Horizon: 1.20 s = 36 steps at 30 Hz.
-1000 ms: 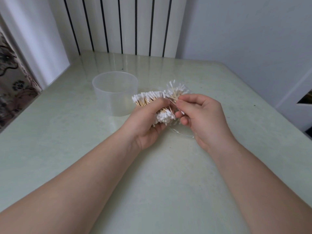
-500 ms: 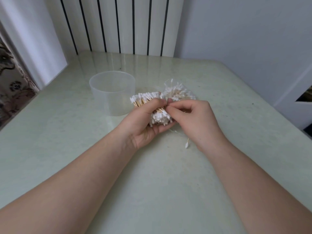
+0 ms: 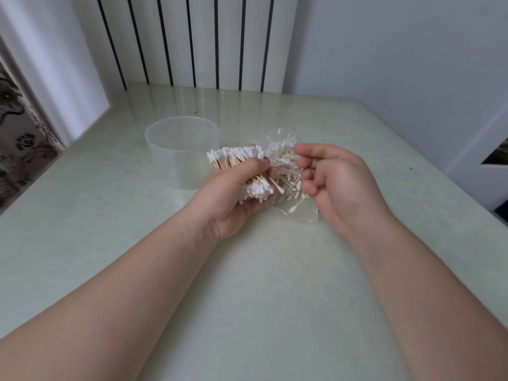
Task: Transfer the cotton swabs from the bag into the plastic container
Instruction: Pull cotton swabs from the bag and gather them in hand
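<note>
My left hand (image 3: 233,200) grips a thick bundle of wooden-stemmed cotton swabs (image 3: 237,158), held just right of the empty translucent plastic container (image 3: 176,171). Between my hands is the clear plastic bag (image 3: 283,158), crumpled, with several loose swabs still inside; its lower end rests on the table. My right hand (image 3: 341,182) is at the bag's right side, fingers curled, with thumb and forefinger pinching the bag's edge. The bundle's lower tips hide part of the bag.
The pale green table (image 3: 275,284) runs back to a white radiator (image 3: 192,42) and a wall. Its left and right edges are close by. A patterned fabric (image 3: 19,149) shows beyond the left edge.
My right hand has drawn back to the right from the bundle and now holds the bag, which is pulled open wider. My left hand keeps its grip on the bundle.
</note>
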Each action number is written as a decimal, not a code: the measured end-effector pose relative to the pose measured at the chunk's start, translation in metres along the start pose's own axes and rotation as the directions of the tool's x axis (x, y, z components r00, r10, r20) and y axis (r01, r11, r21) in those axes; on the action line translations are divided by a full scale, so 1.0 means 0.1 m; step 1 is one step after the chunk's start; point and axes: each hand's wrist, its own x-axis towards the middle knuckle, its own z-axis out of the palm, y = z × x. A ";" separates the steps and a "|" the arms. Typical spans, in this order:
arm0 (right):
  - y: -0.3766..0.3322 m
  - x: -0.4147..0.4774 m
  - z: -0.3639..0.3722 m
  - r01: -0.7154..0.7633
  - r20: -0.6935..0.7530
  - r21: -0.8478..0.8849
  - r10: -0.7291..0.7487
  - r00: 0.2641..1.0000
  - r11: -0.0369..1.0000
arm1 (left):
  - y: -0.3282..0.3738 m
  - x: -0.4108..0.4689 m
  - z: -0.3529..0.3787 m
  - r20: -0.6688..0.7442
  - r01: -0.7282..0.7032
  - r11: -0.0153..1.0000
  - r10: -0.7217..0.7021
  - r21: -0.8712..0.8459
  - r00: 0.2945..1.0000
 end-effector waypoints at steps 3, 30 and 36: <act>-0.04 0.00 -0.03 -0.006 0.004 0.072 0.006 1.000 0.997 | 0.00 -0.01 0.02 0.007 -0.046 0.999 0.046 0.011 0.999; 0.09 -0.04 -0.07 0.444 0.332 -0.588 -0.298 0.895 0.676 | 0.03 -0.07 -0.02 0.189 0.057 0.986 -0.086 0.156 0.978; 0.02 -0.11 -0.12 0.515 0.566 -0.661 -0.087 0.820 0.546 | 0.11 -0.10 -0.08 0.283 0.204 0.978 -0.209 0.047 0.936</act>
